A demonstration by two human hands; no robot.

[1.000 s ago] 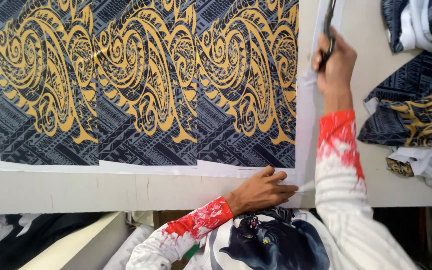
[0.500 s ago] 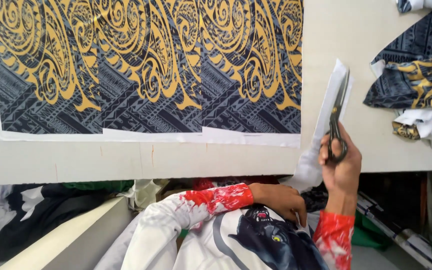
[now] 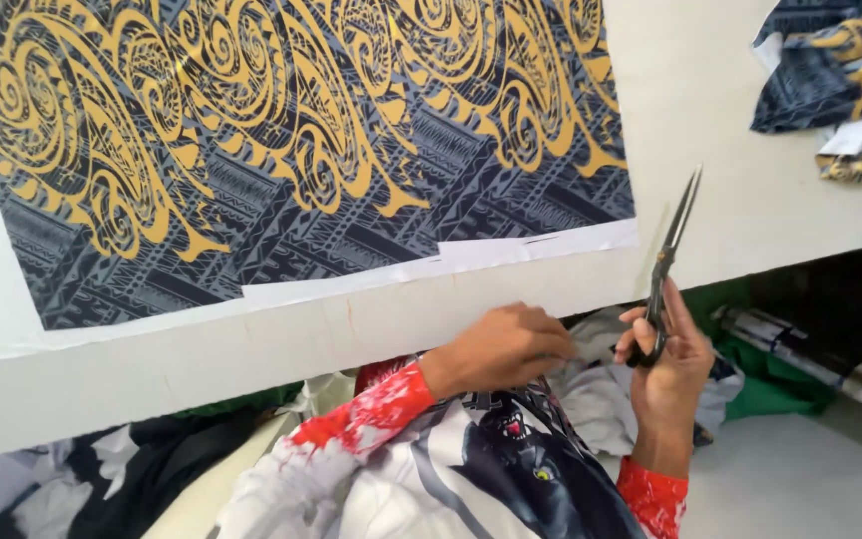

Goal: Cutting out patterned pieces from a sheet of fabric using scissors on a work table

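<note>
Right hand: my right hand [image 3: 672, 361] is curled tight round the handles of the scissors [image 3: 668, 269], just past the near edge of the desk [image 3: 730, 150]
Scissors: dark and thin, blades almost together, tips pointing up and away from me over the desk edge
Left hand: my left hand [image 3: 503, 344] is bent over, knuckles up, at the desk edge near the white strip; I cannot tell if it has hold of anything
Printed sheet: a big flat sheet [image 3: 281, 150] lies on the desk, dark grey with yellow swirls, with a white strip [image 3: 431, 268] along its near side
Scraps: a small pile of the same grey, yellow and white cloth [image 3: 840, 80] sits at the far right of the desk
Sleeves: white with red splashes [image 3: 371, 419]
Below the desk: white cloth [image 3: 601, 394] bunched between my hands, green cloth [image 3: 770, 384] to the right
</note>
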